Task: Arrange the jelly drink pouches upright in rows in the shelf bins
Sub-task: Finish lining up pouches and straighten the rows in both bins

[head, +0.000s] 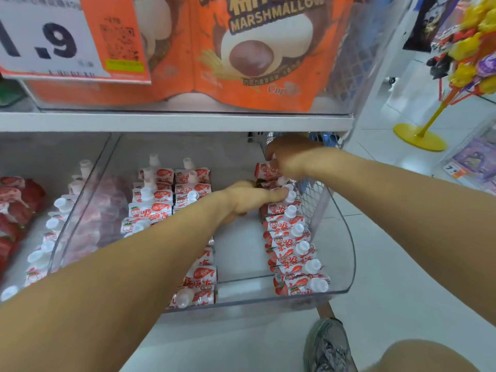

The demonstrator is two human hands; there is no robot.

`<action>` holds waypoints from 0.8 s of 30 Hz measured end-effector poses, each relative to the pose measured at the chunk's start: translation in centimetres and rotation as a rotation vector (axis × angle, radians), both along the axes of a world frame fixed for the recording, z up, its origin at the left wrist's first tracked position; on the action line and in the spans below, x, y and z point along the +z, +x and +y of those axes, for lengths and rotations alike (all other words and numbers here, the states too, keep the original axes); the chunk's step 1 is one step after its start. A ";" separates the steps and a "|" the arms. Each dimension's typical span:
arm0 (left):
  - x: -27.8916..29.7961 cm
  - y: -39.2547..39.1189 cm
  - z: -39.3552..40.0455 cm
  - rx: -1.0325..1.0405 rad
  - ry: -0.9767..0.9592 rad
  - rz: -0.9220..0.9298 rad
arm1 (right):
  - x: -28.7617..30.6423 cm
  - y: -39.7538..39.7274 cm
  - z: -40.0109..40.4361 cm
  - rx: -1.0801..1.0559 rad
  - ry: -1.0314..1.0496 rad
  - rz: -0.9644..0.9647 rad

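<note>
Pouches fill the clear plastic bin [346,237] on the lower shelf, red-and-white jelly drinks with white screw caps and a strawberry print. The Chinese lettering on them is too blurred for me to read. The right-hand row [291,248] runs near to far along the bin's right wall, caps tilted up and to the right. Two more rows [171,194] stand at the far left of the same bin, and a few pouches [198,288] sit at the near edge under my forearm.

My left hand [247,200] reaches across with fingers stretched out, tips pressing on a white cap at the far end of the right row. My right hand [287,159] is farther back, fingers curled round a pouch [264,170] that lies tipped sideways.

Up top, orange bags [257,49] read "MARSHMALLOW", with a price card [45,38] showing "1.9" beside a QR code. White shelf board [174,122], glossy white tiled floor, a yellow-footed display stand [420,136] to the far right, my grey sneaker [328,345] down near.
</note>
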State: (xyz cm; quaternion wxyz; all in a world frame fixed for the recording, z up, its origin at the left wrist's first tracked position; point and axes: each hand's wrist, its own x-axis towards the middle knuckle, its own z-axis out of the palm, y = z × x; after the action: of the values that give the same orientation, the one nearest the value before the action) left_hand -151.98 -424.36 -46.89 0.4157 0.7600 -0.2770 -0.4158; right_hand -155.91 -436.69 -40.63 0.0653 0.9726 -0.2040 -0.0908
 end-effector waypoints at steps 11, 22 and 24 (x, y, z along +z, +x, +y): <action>-1.3 0.6 -0.1 0.033 -0.017 -0.026 | -1.6 1.6 -0.2 -0.005 0.029 0.067; -2.0 0.8 -0.9 0.032 -0.120 -0.095 | -0.5 -0.7 1.7 -0.095 0.054 0.017; -2.3 0.7 -1.2 0.045 -0.106 -0.136 | -0.8 -0.7 1.7 -0.120 0.029 0.021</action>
State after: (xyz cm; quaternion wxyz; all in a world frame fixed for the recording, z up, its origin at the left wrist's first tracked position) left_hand -151.28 -425.55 -49.21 0.4447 0.7694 -0.3092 -0.3385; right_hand -156.65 -434.96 -41.41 0.0476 0.9584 -0.2599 -0.1078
